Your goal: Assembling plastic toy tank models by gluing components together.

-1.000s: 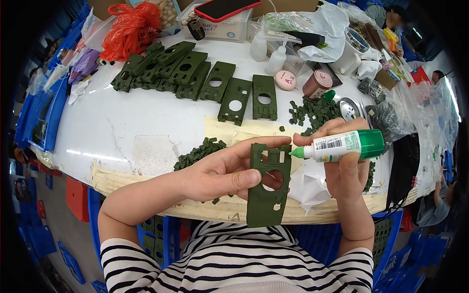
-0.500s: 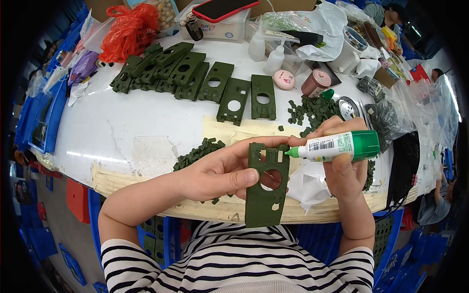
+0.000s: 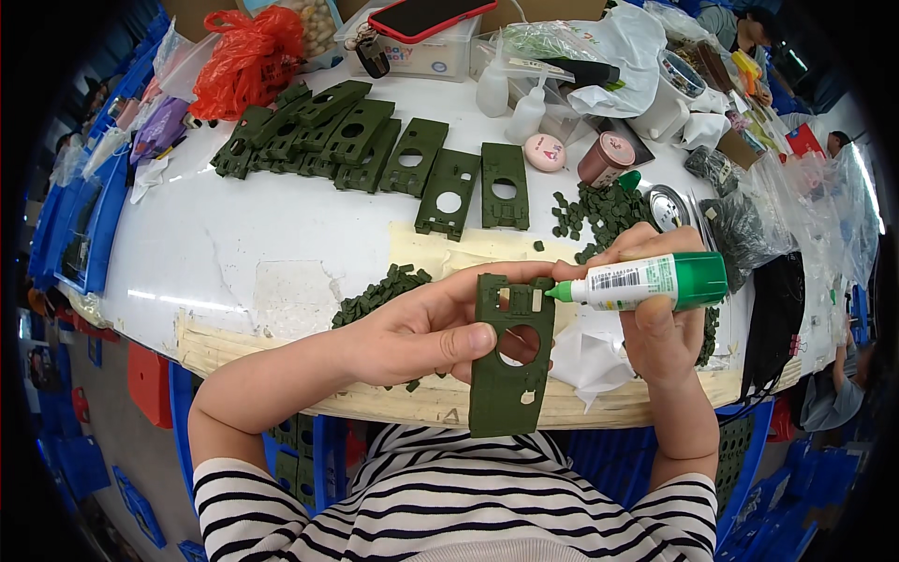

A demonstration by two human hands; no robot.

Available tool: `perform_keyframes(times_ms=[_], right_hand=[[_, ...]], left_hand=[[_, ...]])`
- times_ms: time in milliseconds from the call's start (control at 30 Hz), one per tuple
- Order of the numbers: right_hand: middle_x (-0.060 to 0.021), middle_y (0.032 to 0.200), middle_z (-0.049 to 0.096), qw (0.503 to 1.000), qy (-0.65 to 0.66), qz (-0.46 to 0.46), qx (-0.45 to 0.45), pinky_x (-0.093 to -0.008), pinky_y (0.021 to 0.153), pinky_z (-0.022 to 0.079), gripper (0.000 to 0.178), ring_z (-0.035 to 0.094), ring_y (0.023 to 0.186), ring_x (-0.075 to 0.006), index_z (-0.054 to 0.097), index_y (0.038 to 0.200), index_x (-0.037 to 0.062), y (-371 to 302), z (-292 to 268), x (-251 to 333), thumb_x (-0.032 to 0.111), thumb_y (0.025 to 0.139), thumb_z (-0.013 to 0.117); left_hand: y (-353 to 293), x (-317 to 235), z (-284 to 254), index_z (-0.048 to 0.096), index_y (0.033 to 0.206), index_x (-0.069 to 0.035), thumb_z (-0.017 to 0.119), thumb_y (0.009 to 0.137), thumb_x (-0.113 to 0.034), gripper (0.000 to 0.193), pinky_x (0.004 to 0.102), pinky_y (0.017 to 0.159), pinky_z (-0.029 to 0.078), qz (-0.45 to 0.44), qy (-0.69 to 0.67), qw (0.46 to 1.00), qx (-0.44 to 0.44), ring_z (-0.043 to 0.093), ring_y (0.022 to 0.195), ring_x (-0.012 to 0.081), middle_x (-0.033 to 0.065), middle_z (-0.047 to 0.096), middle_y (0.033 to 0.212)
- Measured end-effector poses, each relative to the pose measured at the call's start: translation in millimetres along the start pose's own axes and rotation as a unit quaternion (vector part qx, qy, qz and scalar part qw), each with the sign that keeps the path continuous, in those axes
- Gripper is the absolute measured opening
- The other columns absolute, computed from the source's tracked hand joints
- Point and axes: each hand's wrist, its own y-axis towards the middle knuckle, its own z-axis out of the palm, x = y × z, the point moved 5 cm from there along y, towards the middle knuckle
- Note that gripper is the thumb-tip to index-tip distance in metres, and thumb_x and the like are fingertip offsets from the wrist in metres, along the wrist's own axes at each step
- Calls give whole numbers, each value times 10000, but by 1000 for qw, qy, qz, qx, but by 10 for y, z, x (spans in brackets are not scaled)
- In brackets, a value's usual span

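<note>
Left hand (image 3: pixel 421 342) clasped green plate (image 3: pixel 501 398), seemingly steadying it; right hand (image 3: pixel 663 337) gripped bottle (image 3: pixel 655 279) sideways, likely so nozzle (image 3: pixel 562 292) faced left hand.

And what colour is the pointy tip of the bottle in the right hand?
The pointy tip is bright green; see it in the head view.

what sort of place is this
Likely a small-parts assembly workshop: dark green plastic parts resembling the held part lie on the white table, near heaps of small pieces; blue bins stand beside it.
</note>
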Motion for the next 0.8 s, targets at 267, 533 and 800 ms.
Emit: perform_keyframes(times_ms=[267,533,800], right_hand=[[-144,973,618,1000,7,12,-9,-333,788,476,406,549,918,-206,511,1068,-1,16,38,21,344,901,647],[-149,965,637,999,16,38,-20,-314,792,479,427,543,927,-185,503,1054,14,20,16,-3,375,889,660],[-153,975,638,999,15,28,-17,-316,801,476,412,546,920,-192,498,1063,8,21,46,17,346,892,662]], left_hand=[[10,7,9,212,1496,-118,514,965,-380,665,313,848,557,-1,-19,1000,11,518,1218,206,57,354,1458],[8,13,0,212,1498,-115,511,967,-380,664,294,827,556,0,-28,1000,14,519,1217,200,54,332,1478],[0,21,-18,218,1498,-116,510,970,-367,653,262,806,540,6,-11,1000,6,525,1204,181,47,332,1481]])
